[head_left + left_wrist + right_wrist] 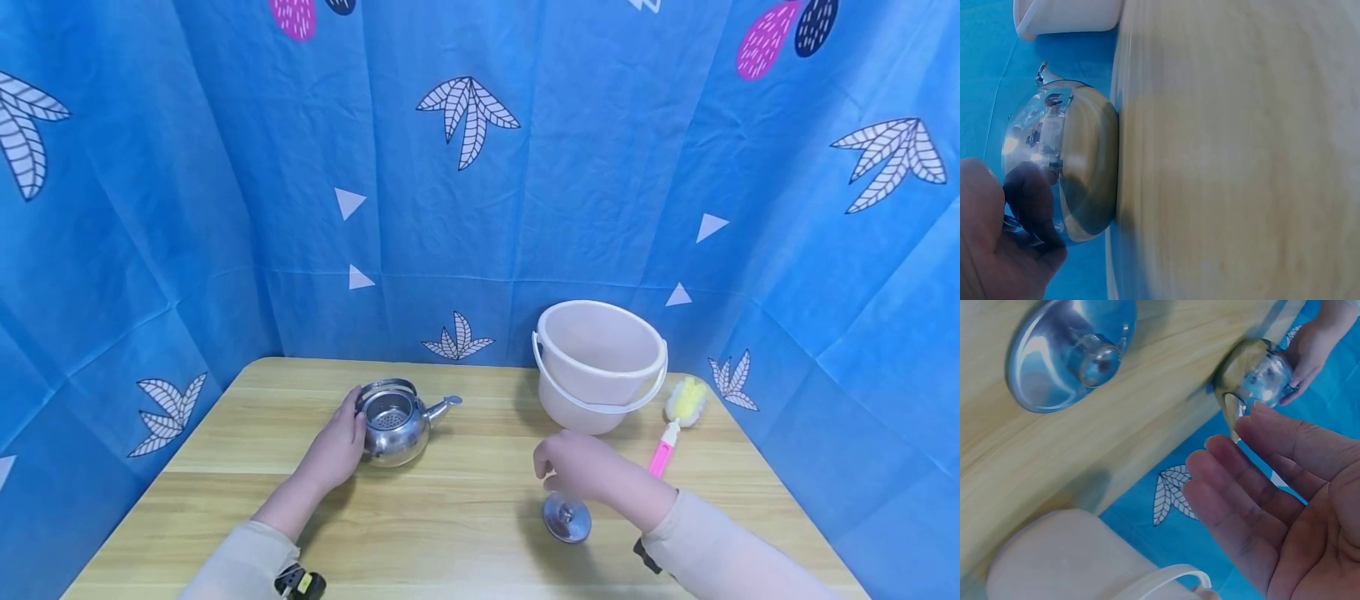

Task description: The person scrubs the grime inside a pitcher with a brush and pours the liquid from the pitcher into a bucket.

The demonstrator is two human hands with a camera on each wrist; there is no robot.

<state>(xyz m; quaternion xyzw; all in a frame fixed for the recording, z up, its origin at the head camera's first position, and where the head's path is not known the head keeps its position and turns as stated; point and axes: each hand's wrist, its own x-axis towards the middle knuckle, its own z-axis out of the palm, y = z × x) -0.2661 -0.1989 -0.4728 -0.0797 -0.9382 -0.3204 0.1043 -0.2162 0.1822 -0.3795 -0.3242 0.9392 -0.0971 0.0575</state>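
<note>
Nearest to the head camera is my right sleeve (720,542), running in from the lower corner to my right hand (581,467), which hangs above the table (457,517) with its fingers lightly bent, somewhat apart and holding nothing. Just below it lies the steel teapot lid (564,531), knob (567,513) up. My left hand (340,443) bends its fingers and thumb round the left side of the steel teapot (397,448), which stands upright toward the left of the table, its strainer (389,415) showing in the uncovered mouth and its spout (441,408) pointing to my right. How firmly those fingers press, I cannot tell. If I pinched the lid by its rim or off-centre, I think the smooth metal could slip and tip. Too hard a push from my left could slide the polished pot toward its spout; too slack a hold could let it turn. My right side is crowded too: the white bucket (566,392) stands just beyond that hand, and the sponge brush (672,432) runs partly out of sight behind my forearm (633,492), so a wide swing or a dropped elbow could bump either.
</note>
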